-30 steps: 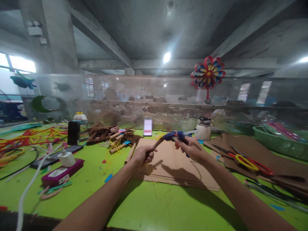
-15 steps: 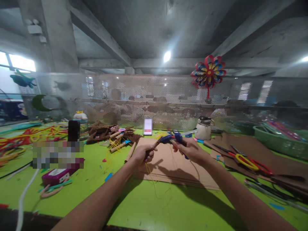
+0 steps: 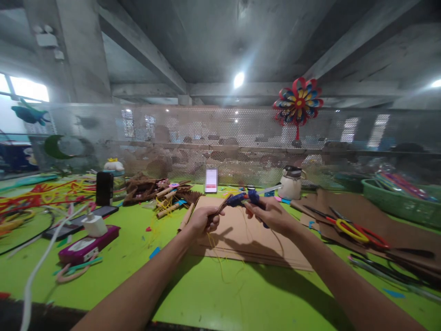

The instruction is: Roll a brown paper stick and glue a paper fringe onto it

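My left hand [image 3: 206, 219] is closed round a narrow folded piece of brown paper [image 3: 222, 206], its upper end poking out past the fingers. In my right hand [image 3: 272, 214] is a blue hot glue gun [image 3: 238, 199], with a clear glue stick [image 3: 271, 189] jutting from its back. The gun's nozzle is at the tip of the brown paper; whether they touch I cannot tell. Both hands are held above a tan cardboard sheet [image 3: 237, 239]. Thin yellow strands [image 3: 220, 264] hang below the left hand.
Scissors with red and yellow handles [image 3: 354, 231] rest on brown paper [image 3: 344, 207] at the right, near a green basket [image 3: 403, 202]. A white jar [image 3: 290, 184] and an upright phone [image 3: 211, 180] stand behind. Leftward are paper rolls [image 3: 168, 209] and a purple power strip [image 3: 89, 246].
The glue gun's nozzle has shifted slightly left along the tip of the brown paper. Both hands keep their hold, and the view has moved a little.
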Motion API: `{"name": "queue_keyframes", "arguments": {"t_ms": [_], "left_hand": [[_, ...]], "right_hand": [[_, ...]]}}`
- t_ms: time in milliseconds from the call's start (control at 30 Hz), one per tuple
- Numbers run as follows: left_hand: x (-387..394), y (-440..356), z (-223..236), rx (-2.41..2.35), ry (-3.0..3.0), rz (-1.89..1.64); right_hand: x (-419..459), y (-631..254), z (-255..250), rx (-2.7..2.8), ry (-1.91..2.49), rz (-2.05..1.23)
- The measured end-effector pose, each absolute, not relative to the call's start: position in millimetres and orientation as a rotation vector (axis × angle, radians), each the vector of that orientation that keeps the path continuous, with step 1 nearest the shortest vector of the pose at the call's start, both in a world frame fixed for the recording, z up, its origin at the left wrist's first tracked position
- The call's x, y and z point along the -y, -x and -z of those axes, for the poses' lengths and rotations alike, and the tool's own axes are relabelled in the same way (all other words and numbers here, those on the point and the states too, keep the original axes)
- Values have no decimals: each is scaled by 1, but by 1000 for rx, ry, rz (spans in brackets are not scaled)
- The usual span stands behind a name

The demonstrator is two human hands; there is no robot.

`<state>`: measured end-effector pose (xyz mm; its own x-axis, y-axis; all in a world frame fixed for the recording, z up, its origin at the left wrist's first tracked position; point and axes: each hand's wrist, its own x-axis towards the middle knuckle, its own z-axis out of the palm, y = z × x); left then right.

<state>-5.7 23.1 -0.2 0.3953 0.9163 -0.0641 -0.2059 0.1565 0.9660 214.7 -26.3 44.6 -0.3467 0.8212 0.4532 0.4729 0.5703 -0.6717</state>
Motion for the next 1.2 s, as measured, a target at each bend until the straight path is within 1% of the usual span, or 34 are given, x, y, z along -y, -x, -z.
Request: {"name": "queue_keyframes", "arguments": {"t_ms": [600,900,1200], "left_hand": [[-23,5,0,-783,-1144,-957],[-19,4,-1,-811,-1174,-977],[-20,4,-1,-838,-1153,-983]], "right_hand": [[26,-212,-43,2013,994,-571],[26,-214,-45,1959,1097,-568],[21,-222,-44,1951,1127,-475]]}}
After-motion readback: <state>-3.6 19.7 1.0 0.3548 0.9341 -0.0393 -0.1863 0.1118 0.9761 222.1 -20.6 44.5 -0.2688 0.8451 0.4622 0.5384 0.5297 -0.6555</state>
